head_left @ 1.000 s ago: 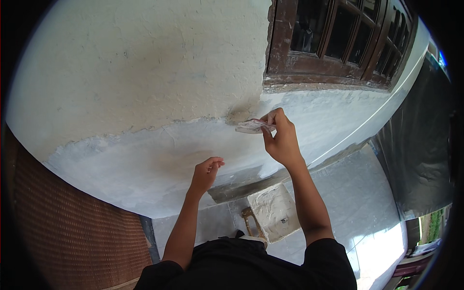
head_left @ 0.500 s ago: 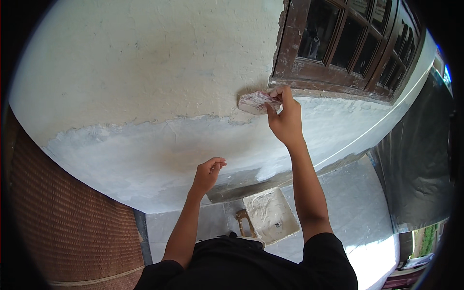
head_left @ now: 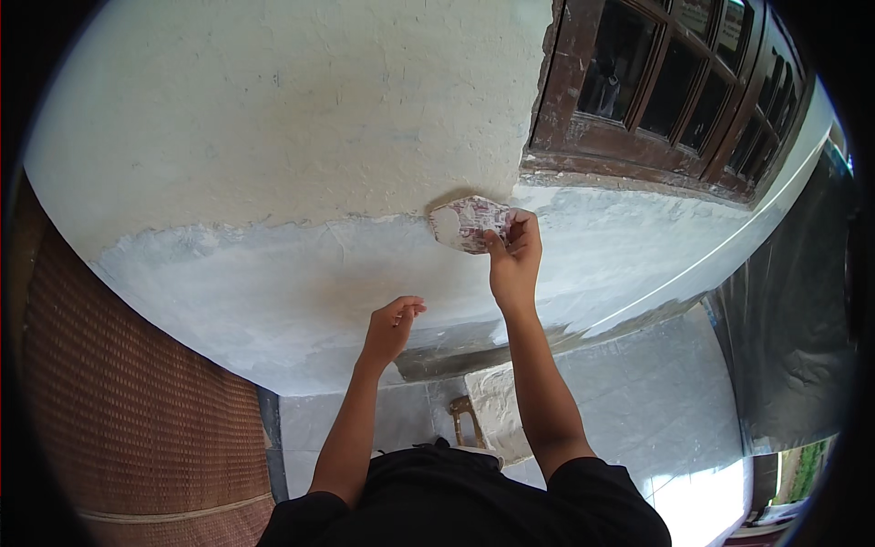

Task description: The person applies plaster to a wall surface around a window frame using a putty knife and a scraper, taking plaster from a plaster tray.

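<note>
My right hand (head_left: 513, 264) grips a flat, putty-smeared scraper blade (head_left: 467, 222) and presses it against the wall (head_left: 301, 109) at the line where fresh white putty (head_left: 273, 283) meets the bare beige plaster. My left hand (head_left: 390, 326) hangs lower, close to the white coated band, with its fingers loosely curled and nothing visible in them. Both forearms rise from the bottom of the view over my black shirt.
A dark brown wooden window frame (head_left: 665, 100) with glass panes sits at the upper right, its sill just right of the scraper. Below lies a putty-covered board (head_left: 497, 415) on a grey tiled floor (head_left: 665, 410). A brick-red surface (head_left: 118, 392) fills the lower left, black sheeting (head_left: 793, 319) the right.
My right hand has carried the scraper to the left and turned it flat against the wall, away from the window sill. My left hand has stayed in about the same place.
</note>
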`<action>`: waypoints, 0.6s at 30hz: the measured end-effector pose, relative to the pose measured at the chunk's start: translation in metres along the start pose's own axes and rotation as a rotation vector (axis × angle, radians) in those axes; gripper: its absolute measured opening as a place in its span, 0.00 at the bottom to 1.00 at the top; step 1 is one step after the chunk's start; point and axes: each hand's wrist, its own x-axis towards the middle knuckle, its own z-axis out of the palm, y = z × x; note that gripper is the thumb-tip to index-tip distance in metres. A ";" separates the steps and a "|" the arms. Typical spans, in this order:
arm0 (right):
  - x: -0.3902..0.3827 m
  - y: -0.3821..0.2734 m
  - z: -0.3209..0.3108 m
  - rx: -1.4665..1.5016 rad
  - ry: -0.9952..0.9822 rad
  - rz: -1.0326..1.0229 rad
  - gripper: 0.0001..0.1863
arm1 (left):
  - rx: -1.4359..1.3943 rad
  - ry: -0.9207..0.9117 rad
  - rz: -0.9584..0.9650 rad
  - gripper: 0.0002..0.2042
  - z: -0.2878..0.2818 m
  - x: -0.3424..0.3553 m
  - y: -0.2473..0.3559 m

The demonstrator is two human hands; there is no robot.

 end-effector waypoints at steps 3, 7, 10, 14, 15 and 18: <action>-0.003 0.009 0.011 -0.059 0.030 0.048 0.16 | 0.008 -0.006 -0.013 0.11 -0.002 -0.003 -0.002; -0.003 0.011 0.007 -0.033 0.235 0.018 0.13 | 0.016 -0.004 -0.043 0.11 -0.006 -0.006 -0.001; -0.008 0.008 0.005 0.088 0.272 0.001 0.14 | 0.008 0.016 -0.046 0.11 -0.011 -0.010 -0.003; -0.011 0.008 0.029 0.070 0.119 0.010 0.15 | 0.020 0.008 0.028 0.12 -0.011 -0.007 -0.010; -0.009 0.016 0.027 0.024 0.149 0.009 0.15 | 0.022 0.002 0.022 0.12 -0.009 -0.006 -0.010; -0.007 0.024 0.013 -0.019 0.264 0.014 0.15 | 0.024 -0.006 -0.015 0.12 -0.011 -0.009 -0.001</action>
